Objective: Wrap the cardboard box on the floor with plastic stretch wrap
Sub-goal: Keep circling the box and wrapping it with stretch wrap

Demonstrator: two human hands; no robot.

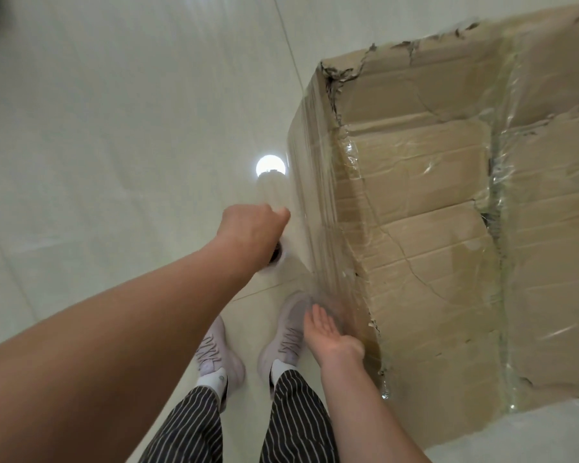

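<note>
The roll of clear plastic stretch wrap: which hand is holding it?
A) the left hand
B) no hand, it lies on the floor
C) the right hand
A: the left hand is curled round the roll of clear plastic stretch wrap, while the right hand is open beside the big brown cardboard box.

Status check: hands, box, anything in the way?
Left hand grips stretch wrap roll. Right hand open at cardboard box side. Box partly wrapped. Shoes close to box.

Pale glossy floor tiles [97, 128], thin grout lines [290, 51]; round bright glare [270, 164]
</note>
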